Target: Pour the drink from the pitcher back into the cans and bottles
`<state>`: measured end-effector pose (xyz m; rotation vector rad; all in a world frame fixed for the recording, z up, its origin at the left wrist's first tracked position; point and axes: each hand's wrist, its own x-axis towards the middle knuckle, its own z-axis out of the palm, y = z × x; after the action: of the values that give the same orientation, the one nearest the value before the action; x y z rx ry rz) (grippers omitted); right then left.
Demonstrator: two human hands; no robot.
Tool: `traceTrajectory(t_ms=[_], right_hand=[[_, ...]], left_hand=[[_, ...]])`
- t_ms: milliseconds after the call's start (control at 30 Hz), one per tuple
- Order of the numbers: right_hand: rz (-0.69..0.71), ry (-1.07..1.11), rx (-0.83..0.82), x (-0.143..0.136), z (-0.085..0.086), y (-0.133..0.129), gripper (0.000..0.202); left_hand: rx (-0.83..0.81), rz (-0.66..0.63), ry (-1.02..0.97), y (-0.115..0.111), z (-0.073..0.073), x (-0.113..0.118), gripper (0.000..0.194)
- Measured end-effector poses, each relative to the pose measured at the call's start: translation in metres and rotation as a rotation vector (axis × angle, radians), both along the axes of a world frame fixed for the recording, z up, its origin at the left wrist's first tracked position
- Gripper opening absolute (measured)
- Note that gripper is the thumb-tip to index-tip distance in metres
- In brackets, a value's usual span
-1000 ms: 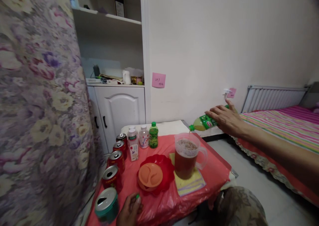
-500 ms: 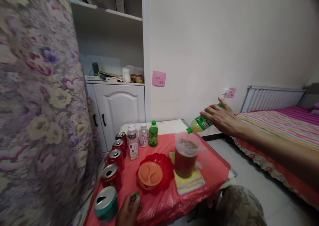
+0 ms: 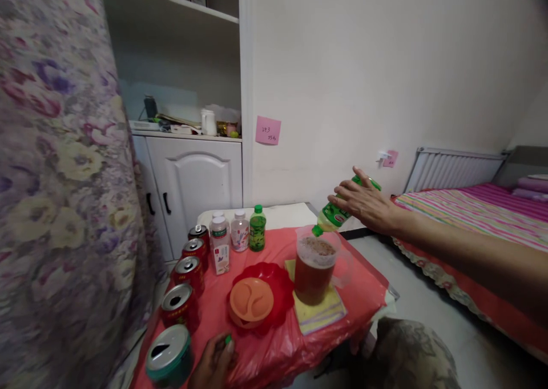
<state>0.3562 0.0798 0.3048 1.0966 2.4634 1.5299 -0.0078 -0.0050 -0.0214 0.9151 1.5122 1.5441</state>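
Note:
My right hand (image 3: 362, 206) is wrapped around a green-labelled drink bottle (image 3: 336, 213), tilted with its neck down over the rim of a clear plastic pitcher (image 3: 314, 275). Pale liquid shows inside the bottle; I cannot make out a stream. The pitcher holds brown liquid topped with foam and stands on a folded yellow cloth (image 3: 323, 317). Low at the near edge, my left hand (image 3: 214, 360) is closed, with a small green bottle cap (image 3: 228, 339) at its fingertips. Beyond it lies an orange divided dish (image 3: 251, 300) on a red scalloped plate (image 3: 282, 289).
Along the table's left side stand a teal can (image 3: 169, 355) and several red cans (image 3: 180, 303). Behind them are clear bottles (image 3: 240, 232), a small carton (image 3: 221, 259) and an upright green bottle (image 3: 257, 229). A bed (image 3: 462, 212) is at the right.
My right hand has brought the bottle lower and left, so its mouth is now over the pitcher. The view has shifted slightly; my left hand keeps its pinch.

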Motion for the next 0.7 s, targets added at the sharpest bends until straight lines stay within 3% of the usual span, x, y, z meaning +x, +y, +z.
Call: traceTrajectory(t_ms=[400,700], right_hand=[[0.008,-0.104,-0.044,-0.023,-0.007,0.006,0.037],[0.027,0.015,-0.060,0.002,-0.020,0.011,0.035]], left_hand=[[-0.047,-0.065,-0.009,-0.001,0.013,-0.002,0.049],[0.021,0.029,0.059,-0.011,0.024,0.013,0.047]])
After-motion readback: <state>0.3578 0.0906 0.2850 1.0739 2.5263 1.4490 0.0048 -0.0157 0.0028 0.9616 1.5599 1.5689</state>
